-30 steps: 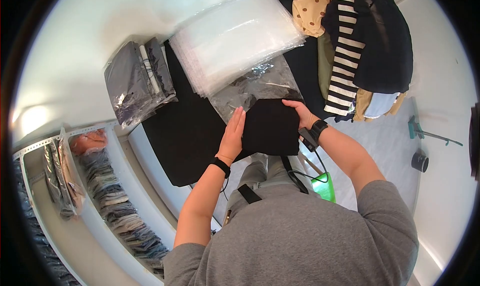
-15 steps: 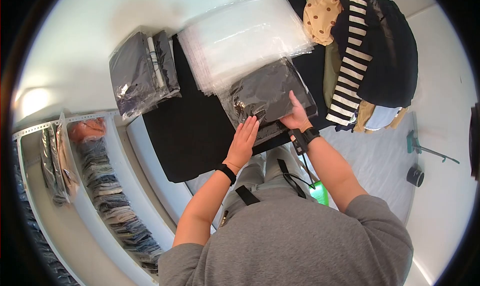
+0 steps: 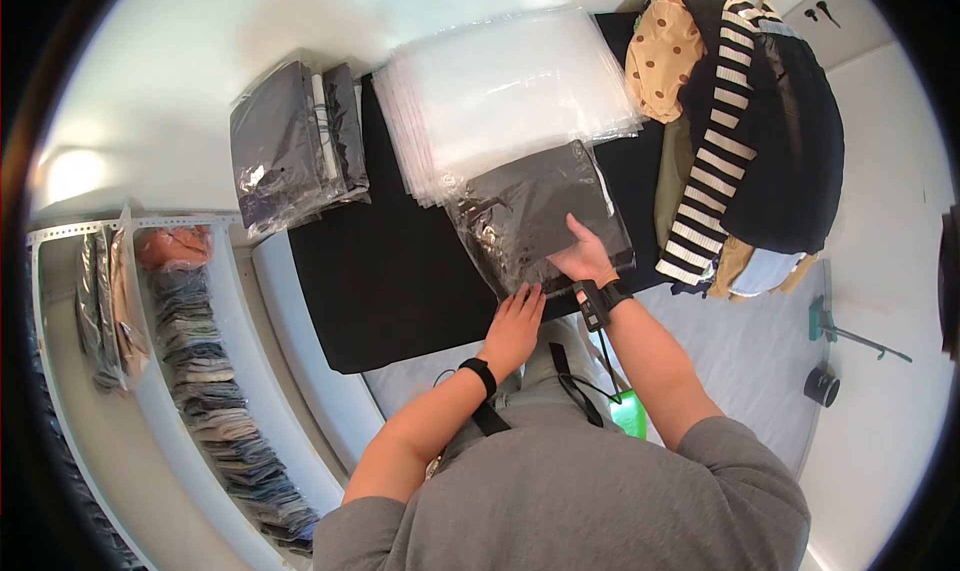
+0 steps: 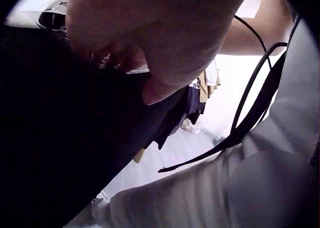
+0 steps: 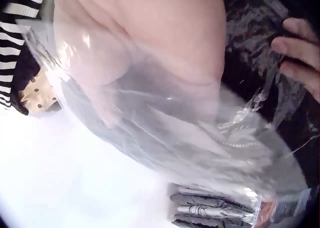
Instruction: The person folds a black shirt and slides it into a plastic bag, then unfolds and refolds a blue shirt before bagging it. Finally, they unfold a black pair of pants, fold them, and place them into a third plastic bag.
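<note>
A folded black garment point(image 3: 535, 196) lies inside a clear plastic bag point(image 3: 480, 236) at the near edge of the black-covered table point(image 3: 375, 291). My right hand point(image 3: 588, 256) is at the bag's near right side, thumb raised. In the right wrist view, clear film lies over part of the right hand point(image 5: 145, 43), and several fingertips point(image 5: 297, 45) of the left hand touch the plastic. My left hand point(image 3: 515, 326) rests its fingers on the bag's near edge. The left wrist view shows the left hand point(image 4: 150, 33) low over the black tabletop.
A stack of clear bags point(image 3: 510, 81) lies behind the garment. Bagged clothes point(image 3: 280, 136) are at the back left. Loose clothes, including a striped piece point(image 3: 708, 181), are piled on the right. Shelves on the left hold folded clothes point(image 3: 205, 356).
The black garment, earlier between both hands above the bag, now lies inside the plastic. My left hand has moved right along the near edge, closer to the right hand.
</note>
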Available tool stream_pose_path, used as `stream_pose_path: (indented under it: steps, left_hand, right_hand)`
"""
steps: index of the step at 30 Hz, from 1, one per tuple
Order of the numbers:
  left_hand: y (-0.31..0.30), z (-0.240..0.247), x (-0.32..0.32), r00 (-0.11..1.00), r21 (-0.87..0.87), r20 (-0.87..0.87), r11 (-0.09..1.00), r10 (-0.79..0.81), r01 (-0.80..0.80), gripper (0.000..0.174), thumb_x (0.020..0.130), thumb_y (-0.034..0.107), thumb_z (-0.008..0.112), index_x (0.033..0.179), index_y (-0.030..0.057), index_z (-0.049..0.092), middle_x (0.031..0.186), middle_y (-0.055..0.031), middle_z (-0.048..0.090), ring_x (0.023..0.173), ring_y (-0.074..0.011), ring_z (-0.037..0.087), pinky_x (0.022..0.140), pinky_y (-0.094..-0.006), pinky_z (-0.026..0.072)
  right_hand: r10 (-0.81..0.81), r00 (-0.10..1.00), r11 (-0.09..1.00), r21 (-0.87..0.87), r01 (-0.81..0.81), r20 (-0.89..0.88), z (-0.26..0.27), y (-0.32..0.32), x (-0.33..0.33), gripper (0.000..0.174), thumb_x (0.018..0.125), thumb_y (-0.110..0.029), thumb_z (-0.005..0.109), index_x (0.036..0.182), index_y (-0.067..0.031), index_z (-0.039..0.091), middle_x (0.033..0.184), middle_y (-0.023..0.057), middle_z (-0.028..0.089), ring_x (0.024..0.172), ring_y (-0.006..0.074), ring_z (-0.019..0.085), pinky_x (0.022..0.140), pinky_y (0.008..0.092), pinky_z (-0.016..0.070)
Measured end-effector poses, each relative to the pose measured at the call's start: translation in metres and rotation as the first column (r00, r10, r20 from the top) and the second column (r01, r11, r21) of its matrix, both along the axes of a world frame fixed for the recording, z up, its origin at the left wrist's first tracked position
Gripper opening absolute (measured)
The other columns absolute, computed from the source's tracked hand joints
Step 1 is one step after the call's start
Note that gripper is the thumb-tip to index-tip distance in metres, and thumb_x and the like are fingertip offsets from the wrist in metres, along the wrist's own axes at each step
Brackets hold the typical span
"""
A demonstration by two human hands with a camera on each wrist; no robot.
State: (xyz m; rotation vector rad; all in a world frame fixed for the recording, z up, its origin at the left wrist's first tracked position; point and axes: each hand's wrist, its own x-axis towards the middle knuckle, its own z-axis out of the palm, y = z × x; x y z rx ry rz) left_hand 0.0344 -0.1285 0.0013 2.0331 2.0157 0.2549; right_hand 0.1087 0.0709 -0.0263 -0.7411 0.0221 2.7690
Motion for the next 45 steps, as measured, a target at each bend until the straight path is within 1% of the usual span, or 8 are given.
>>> stream_pose_path:
  steps: [6,12,26,37,40,42,43,45]
  left_hand:
    - [-0.014,0.006,0.001,0.997,-0.058,-0.036,0.996,-0.075,0.073,0.051,0.081,0.011,0.048,0.13,-0.0013,0.043,0.14,-0.0157,0.037,0.129,-0.0304,0.035,0.104,-0.0435,0.0304]
    - [-0.015,0.013,0.003,0.996,-0.097,-0.036,0.993,-0.078,0.075,0.051,0.082,0.011,0.047,0.131,-0.001,0.042,0.14,-0.0159,0.036,0.129,-0.0306,0.035,0.105,-0.0443,0.0286]
    - [-0.012,0.018,0.003,0.999,-0.109,0.014,0.993,-0.05,0.051,0.054,0.078,0.008,0.05,0.13,-0.0028,0.042,0.141,-0.0182,0.034,0.129,-0.0333,0.035,0.106,-0.0448,0.0278]
    - [-0.021,0.019,0.004,0.998,-0.096,-0.068,0.995,0.02,-0.026,0.042,0.074,0.013,0.057,0.114,-0.0016,0.057,0.133,-0.0178,0.044,0.122,-0.0333,0.042,0.099,-0.0422,0.0371]
    - [-0.03,0.053,-0.018,0.99,-0.244,0.072,0.96,-0.121,0.135,0.027,0.073,0.015,0.058,0.094,-0.0006,0.065,0.122,-0.0143,0.053,0.114,-0.0297,0.05,0.091,-0.0392,0.0434]
    - [-0.029,0.068,-0.041,0.929,-0.312,0.343,0.916,-0.137,0.25,0.016,0.076,0.014,0.058,0.08,0.0008,0.065,0.103,-0.0111,0.062,0.097,-0.0257,0.059,0.079,-0.0355,0.0484]
    - [-0.03,0.085,-0.056,0.862,-0.261,0.508,0.955,0.011,0.142,0.015,0.078,0.015,0.058,0.08,0.0009,0.065,0.092,-0.0097,0.062,0.088,-0.0229,0.06,0.073,-0.0336,0.0486]
    - [-0.033,0.089,-0.086,0.642,-0.234,0.713,0.959,0.281,-0.16,0.016,0.082,0.016,0.058,0.079,0.0017,0.064,0.079,-0.0078,0.062,0.075,-0.0184,0.061,0.065,-0.0307,0.0481]
  right_hand:
    - [-0.07,0.973,0.996,0.033,0.079,-0.221,-0.002,0.019,-0.041,0.04,0.093,-0.028,0.052,0.125,-0.0055,0.047,0.128,0.0117,0.051,0.121,0.0291,0.045,0.106,0.047,0.0293]
    - [-0.13,0.99,0.978,0.16,0.137,-0.057,-0.009,0.039,-0.085,0.041,0.094,-0.029,0.05,0.123,-0.0015,0.047,0.128,0.0149,0.05,0.115,0.0298,0.05,0.104,0.0448,0.0341]
    - [0.108,0.97,0.992,0.082,-0.093,-0.216,-0.014,0.062,-0.112,0.053,0.092,-0.037,0.053,0.129,-0.001,0.042,0.132,0.0159,0.045,0.118,0.03,0.044,0.103,0.0445,0.0331]
    - [-0.161,0.906,0.887,0.46,-0.04,0.391,0.015,0.016,-0.088,0.062,0.089,-0.03,0.06,0.135,-0.0042,0.027,0.13,0.0119,0.041,0.116,0.028,0.044,0.1,0.0423,0.0353]
    - [-0.034,0.97,0.694,0.705,-0.149,0.239,0.011,-0.032,-0.022,0.048,0.092,-0.021,0.055,0.133,-0.0034,0.036,0.123,0.0085,0.051,0.112,0.0202,0.05,0.098,0.0334,0.0393]
    - [0.36,0.776,0.262,0.742,-0.617,0.518,0.06,-0.05,0.012,0.036,0.093,-0.018,0.053,0.124,-0.0005,0.051,0.123,0.0094,0.056,0.112,0.0176,0.052,0.097,0.0303,0.0396]
    - [0.58,0.651,-0.054,0.821,-0.569,0.49,0.075,-0.045,0.032,0.038,0.092,-0.021,0.055,0.123,0.0011,0.052,0.124,0.012,0.056,0.112,0.0179,0.053,0.097,0.0311,0.0396]
    - [0.759,0.402,-0.176,0.756,-0.63,0.512,0.144,-0.016,0.048,0.032,0.091,-0.022,0.057,0.11,0.0021,0.062,0.103,0.0123,0.066,0.099,0.0179,0.061,0.09,0.0312,0.0451]
